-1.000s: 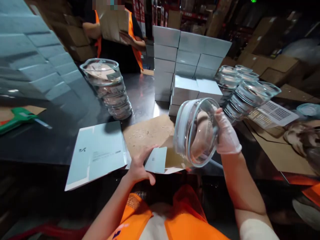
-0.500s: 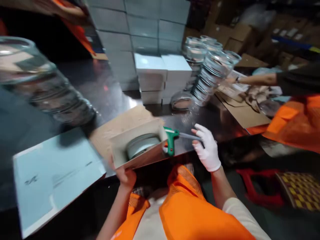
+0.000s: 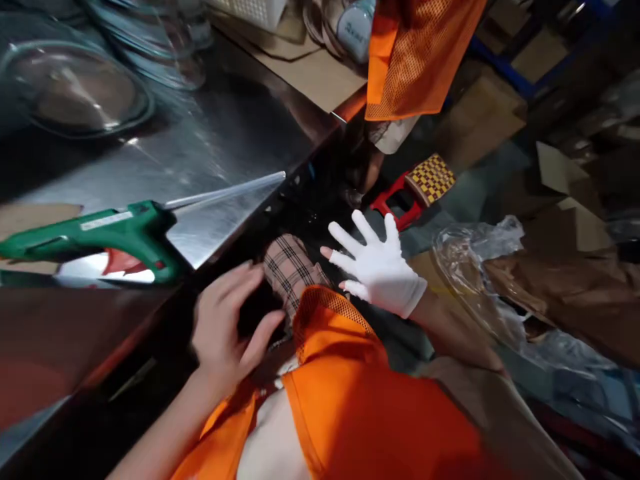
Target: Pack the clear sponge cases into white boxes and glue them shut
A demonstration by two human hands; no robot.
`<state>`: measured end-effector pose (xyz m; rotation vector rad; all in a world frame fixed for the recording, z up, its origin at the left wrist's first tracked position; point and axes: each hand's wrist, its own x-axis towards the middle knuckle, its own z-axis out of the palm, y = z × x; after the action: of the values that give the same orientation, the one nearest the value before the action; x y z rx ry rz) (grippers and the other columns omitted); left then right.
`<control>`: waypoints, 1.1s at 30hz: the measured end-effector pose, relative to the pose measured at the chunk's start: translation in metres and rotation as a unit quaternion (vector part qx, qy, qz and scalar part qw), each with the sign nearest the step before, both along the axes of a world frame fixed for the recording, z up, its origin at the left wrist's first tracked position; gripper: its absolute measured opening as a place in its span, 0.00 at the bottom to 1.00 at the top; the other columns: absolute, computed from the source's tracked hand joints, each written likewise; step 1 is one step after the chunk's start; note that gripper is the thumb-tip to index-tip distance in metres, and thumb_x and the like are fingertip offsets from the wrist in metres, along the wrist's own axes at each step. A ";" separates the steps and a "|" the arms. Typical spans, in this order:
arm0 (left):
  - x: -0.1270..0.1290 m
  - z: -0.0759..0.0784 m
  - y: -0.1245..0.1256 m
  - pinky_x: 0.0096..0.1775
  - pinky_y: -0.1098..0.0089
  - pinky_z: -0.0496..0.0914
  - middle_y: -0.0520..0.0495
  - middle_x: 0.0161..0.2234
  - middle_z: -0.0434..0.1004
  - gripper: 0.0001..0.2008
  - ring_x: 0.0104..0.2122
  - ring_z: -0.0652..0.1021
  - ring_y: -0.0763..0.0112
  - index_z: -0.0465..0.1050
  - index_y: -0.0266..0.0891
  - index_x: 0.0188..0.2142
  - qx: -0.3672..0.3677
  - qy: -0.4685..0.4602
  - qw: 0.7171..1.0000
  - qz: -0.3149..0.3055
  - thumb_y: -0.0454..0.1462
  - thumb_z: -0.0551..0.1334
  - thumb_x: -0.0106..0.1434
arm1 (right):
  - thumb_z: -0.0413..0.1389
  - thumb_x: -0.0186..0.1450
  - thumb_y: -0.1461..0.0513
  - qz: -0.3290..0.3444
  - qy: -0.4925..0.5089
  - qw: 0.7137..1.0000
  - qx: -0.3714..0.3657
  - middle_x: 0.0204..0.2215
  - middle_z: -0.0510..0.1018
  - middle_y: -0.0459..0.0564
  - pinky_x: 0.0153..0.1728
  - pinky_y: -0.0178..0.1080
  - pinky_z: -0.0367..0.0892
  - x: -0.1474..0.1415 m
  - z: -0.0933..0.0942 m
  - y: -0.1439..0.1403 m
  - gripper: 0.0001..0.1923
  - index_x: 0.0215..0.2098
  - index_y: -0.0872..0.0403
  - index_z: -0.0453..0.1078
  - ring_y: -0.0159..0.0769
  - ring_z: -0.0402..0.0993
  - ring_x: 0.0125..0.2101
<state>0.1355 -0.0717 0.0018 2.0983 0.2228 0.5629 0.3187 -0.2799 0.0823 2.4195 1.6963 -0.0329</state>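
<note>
My left hand, bare, hovers by the table's front edge with its fingers loosely curved and apart; nothing is in it. My right hand wears a white glove with some fingertips bare. Its fingers are spread wide over the floor to the right of the table, and it holds nothing. A green glue gun with a red trigger lies on the metal table, left of my left hand. A clear glue stick sticks out of its back end toward the table edge.
Clear glass lids sit on the metal table at the upper left. Another person's orange vest is at the top. A red stool with a checkered seat, cardboard and clear plastic wrap occupy the floor at right.
The view has swung to the right and down. My left hand has come off the open box. My right hand has moved away from the glue stick and spread its fingers.
</note>
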 end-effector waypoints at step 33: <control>0.112 -0.032 -0.045 0.42 0.61 0.78 0.48 0.36 0.88 0.18 0.37 0.84 0.62 0.85 0.40 0.38 -0.149 0.098 0.983 0.041 0.53 0.67 0.67 | 0.71 0.62 0.52 -0.041 0.074 0.996 -0.025 0.76 0.56 0.53 0.62 0.89 0.43 0.024 -0.080 -0.048 0.28 0.60 0.40 0.77 0.78 0.45 0.74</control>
<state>0.2479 -0.1164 -0.0298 1.8558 0.4792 0.3463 0.3428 -0.3275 0.0027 2.5044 1.6317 -0.2696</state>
